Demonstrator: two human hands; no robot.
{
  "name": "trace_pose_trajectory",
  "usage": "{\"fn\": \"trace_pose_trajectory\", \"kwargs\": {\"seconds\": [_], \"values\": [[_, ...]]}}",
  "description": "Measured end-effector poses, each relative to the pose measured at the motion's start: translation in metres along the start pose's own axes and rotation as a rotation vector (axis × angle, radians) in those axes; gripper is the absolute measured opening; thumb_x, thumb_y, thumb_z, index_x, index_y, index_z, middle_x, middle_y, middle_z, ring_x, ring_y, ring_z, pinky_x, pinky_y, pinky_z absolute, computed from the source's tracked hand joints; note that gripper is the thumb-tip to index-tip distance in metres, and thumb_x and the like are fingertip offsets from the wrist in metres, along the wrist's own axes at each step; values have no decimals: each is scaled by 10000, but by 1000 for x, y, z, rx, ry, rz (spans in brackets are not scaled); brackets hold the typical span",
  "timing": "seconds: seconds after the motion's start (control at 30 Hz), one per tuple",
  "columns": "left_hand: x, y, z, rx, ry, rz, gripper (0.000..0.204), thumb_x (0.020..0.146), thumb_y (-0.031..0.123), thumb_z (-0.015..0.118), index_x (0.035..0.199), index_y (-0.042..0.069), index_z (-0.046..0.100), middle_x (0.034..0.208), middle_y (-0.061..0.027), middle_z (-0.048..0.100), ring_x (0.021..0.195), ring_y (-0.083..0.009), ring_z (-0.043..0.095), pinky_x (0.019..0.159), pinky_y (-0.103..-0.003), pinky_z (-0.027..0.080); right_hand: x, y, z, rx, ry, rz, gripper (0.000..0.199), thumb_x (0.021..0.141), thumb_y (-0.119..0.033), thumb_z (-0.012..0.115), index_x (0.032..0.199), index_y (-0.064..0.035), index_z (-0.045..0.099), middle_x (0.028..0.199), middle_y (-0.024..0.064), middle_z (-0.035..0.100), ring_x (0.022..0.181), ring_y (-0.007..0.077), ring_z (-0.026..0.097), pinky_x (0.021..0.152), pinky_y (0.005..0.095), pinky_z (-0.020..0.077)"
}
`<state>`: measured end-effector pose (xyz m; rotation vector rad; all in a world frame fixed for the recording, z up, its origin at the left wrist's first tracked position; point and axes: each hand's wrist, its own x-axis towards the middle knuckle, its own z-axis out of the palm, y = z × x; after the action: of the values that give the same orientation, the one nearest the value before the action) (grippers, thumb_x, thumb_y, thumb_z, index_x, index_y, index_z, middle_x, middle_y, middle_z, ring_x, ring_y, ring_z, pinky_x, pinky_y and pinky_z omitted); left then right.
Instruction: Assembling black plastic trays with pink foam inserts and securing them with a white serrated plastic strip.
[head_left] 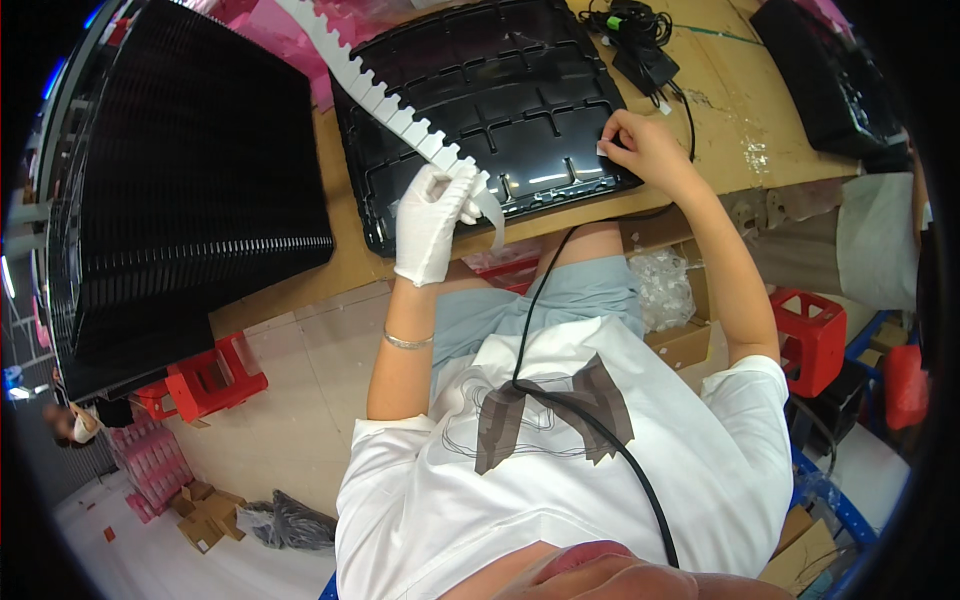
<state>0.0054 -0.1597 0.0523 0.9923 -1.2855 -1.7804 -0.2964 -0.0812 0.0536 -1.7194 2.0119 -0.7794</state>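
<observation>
A shiny black moulded plastic tray (540,135) with raised ribs lies in front of me. My left hand (428,230), in a white glove, is closed around a long white strip of stickers (375,98) with notched tabs along one edge. The strip runs up and left across the tray, and its loose end curls down beside the glove. At the tray's right near corner, my bare right hand (648,150) pinches a small white sticker (602,149) between thumb and fingertips. Whether the sticker touches the tray is too small to tell.
A tall stack of black trays (200,170) stands left on the cardboard-covered table (715,110). Beyond my right hand lies a black power adapter (645,68) with coiled cable. More black trays (825,75) are at far right. Pink plastic (250,22) lies behind; red stools (215,380) stand below.
</observation>
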Motion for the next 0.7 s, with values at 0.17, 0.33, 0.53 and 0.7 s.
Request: {"fn": "trace_pose_trajectory", "kwargs": {"seconds": [0.17, 0.33, 0.53, 0.7], "values": [[2, 2, -3, -2, 3, -31, 153, 943, 145, 661, 1018, 15, 633, 878, -55, 669, 623, -58, 573, 544, -181, 449, 4, -1, -1, -19, -11, 9, 162, 804, -153, 724, 861, -37, 626, 596, 65, 501, 562, 220, 512, 545, 366, 395], [3, 3, -4, 0, -10, -49, 152, 944, 135, 655, 1033, 13, 636, 894, -63, 674, 630, -59, 571, 549, -180, 447, 7, 1, 2, -26, -16, 30, 159, 798, -153, 731, 858, -35, 641, 579, 60, 504, 551, 213, 512, 540, 362, 398], [4, 0, -6, -40, -32, -39, 136, 946, 122, 650, 1025, 12, 640, 897, -69, 678, 645, -57, 570, 554, -178, 439, 7, 4, 4, -21, 5, 25, 146, 799, -152, 732, 846, -37, 655, 554, 47, 482, 520, 184, 472, 520, 348, 372], [3, -5, -11, -34, -33, -7, 126, 940, 113, 655, 1018, 15, 639, 887, -70, 682, 665, -62, 580, 563, -181, 440, -5, 4, 6, 3, 4, -9, 137, 808, -153, 732, 863, -44, 670, 539, 34, 459, 498, 155, 424, 500, 344, 344]]}}
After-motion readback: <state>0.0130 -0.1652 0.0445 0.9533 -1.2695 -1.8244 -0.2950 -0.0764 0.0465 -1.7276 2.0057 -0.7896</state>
